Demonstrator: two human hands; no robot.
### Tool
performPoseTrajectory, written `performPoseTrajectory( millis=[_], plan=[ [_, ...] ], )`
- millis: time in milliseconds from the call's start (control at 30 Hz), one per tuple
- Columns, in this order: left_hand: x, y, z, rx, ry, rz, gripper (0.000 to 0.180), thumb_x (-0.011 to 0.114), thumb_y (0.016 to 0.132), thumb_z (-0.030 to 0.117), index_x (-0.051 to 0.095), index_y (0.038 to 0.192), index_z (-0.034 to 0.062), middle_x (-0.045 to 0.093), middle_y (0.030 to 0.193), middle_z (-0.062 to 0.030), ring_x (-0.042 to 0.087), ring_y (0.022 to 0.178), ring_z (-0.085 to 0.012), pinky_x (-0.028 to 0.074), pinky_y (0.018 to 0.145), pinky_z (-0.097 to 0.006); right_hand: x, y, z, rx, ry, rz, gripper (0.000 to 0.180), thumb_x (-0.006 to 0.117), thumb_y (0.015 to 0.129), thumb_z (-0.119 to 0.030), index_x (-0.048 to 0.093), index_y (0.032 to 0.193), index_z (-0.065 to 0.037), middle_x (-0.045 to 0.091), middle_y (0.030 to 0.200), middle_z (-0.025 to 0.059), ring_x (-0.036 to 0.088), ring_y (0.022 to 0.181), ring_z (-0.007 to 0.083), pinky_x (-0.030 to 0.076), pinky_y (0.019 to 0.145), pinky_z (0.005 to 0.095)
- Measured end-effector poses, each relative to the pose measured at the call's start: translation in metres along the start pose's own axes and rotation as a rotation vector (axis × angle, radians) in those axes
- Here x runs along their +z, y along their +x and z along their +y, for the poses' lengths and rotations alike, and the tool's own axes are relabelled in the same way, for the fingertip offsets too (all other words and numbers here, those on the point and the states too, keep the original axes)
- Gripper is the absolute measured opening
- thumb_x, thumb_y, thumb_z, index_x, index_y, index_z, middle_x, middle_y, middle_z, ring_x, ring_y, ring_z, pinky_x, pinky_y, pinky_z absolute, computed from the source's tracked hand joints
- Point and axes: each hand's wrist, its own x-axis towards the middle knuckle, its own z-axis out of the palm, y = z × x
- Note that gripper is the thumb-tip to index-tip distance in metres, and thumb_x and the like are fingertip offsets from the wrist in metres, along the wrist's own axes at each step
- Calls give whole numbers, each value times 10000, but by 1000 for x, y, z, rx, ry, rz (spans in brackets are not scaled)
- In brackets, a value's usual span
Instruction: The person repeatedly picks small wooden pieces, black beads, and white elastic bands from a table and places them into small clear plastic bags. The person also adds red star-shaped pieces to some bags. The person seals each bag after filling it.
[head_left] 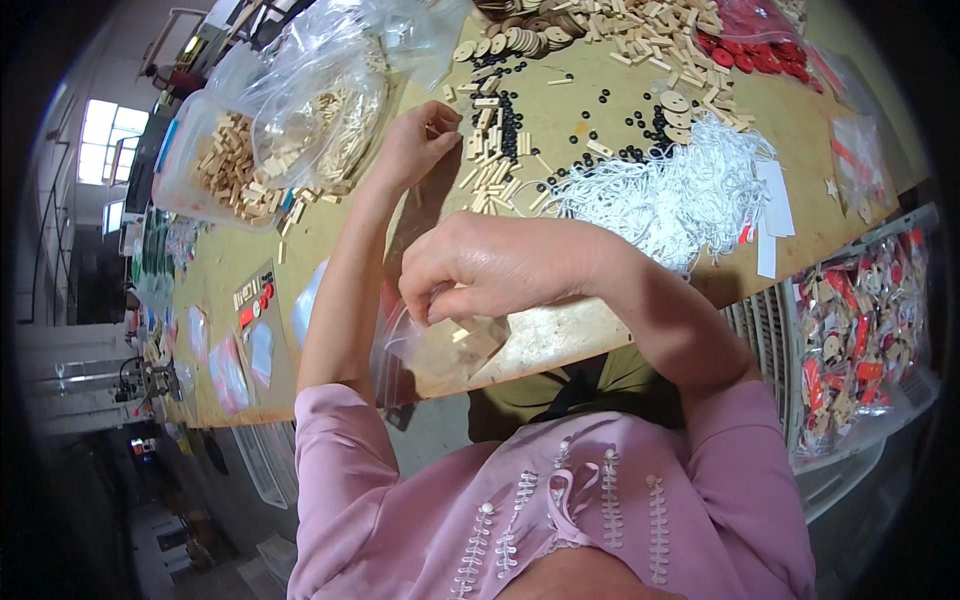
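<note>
My left hand [418, 146] is over the table at the left edge of the small parts. Its fingers are curled together beside black beads [510, 135] and small wooden pieces [490, 172]; whatever they may hold is hidden. Nearer my body, my right hand [500, 268] bends down over a clear plastic bag [420, 350]. Thumb and fingers are pinched together at the bag's upper part, and I cannot make out what is between them. A few pale wooden pieces [462, 332] show at the bag, below those fingers.
Right of centre lies a heap of white strings [665, 195]. Wooden blocks [660, 40], wooden discs [525, 40] and red discs [760, 55] pile at the back. A plastic tub [185, 180] of wooden pieces stands left. Filled bags lie in a crate [860, 330] at right.
</note>
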Motion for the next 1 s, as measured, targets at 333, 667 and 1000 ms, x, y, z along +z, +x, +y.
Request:
performPoseTrajectory(
  millis=[333,667,1000],
  plan=[
    [26,32,29,36,-120,-38,370,755,906,219,675,1232,63,683,864,-60,649,749,-144,530,692,-301,2,1,7,-18,-47,46,127,642,834,-43,701,925,25,696,893,152,685,830,305,539,764,380],
    [29,30,27,181,-117,-14,227,725,918,111,679,1129,41,704,852,-63,656,730,-123,542,690,-286,2,3,9,22,-76,41,141,641,834,-40,708,940,24,705,906,156,693,837,300,543,767,381],
    [-7,-37,18,90,-384,-231,193,623,943,19,735,1097,50,704,928,9,633,808,-57,524,739,-222,2,3,7,59,-77,12,144,643,837,-43,709,947,23,713,898,162,694,822,296,539,759,387]
  ],
)
